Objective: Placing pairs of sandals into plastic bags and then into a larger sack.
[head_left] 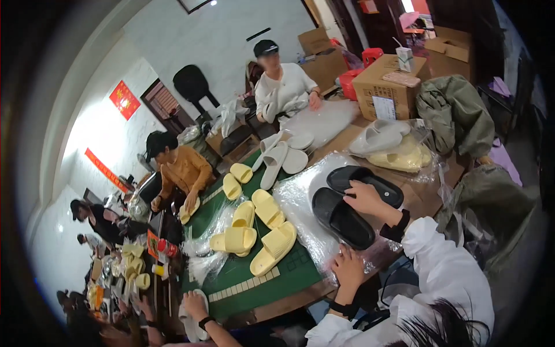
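Observation:
At the near table edge, low in the view, my right hand (195,305) is closed on a pale grey slipper (189,327), which stands partly out of view. Further left, in dim light, a hand with a dark wristband appears to be my left hand (143,307); its fingers do not show clearly. Several pale yellow slippers (273,250) lie beyond my right hand on a green mat (300,263). Clear plastic wrap (211,228) rests beside them.
At my right, a co-worker in white touches black slippers (342,218) on plastic sheeting. Grey slippers (274,163) lie further back. A cardboard box (376,87) stands at the far right. Two co-workers sit across the table. More slippers (134,266) crowd the left side.

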Demonstrator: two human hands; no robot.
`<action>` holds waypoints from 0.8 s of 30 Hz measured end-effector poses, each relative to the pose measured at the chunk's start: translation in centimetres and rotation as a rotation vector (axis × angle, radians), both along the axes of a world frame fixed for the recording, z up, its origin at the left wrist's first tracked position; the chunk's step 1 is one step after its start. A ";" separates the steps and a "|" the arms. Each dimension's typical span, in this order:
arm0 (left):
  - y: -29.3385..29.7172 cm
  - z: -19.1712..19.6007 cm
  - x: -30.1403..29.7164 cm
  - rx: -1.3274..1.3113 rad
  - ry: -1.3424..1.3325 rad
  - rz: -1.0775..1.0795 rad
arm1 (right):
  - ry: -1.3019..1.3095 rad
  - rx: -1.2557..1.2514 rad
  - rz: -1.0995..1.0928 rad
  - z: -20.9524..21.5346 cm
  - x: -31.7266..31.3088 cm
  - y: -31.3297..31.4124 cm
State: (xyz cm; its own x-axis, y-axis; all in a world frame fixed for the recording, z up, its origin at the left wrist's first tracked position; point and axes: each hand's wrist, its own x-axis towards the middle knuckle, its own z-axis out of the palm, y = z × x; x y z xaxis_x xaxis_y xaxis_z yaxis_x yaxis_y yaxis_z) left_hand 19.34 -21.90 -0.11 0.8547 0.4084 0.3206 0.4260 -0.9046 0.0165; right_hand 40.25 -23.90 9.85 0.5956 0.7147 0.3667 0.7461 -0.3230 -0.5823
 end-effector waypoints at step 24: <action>-0.2 1.0 1.1 -0.218 0.086 0.092 | 0.357 -0.142 0.187 -0.3 -1.8 -0.9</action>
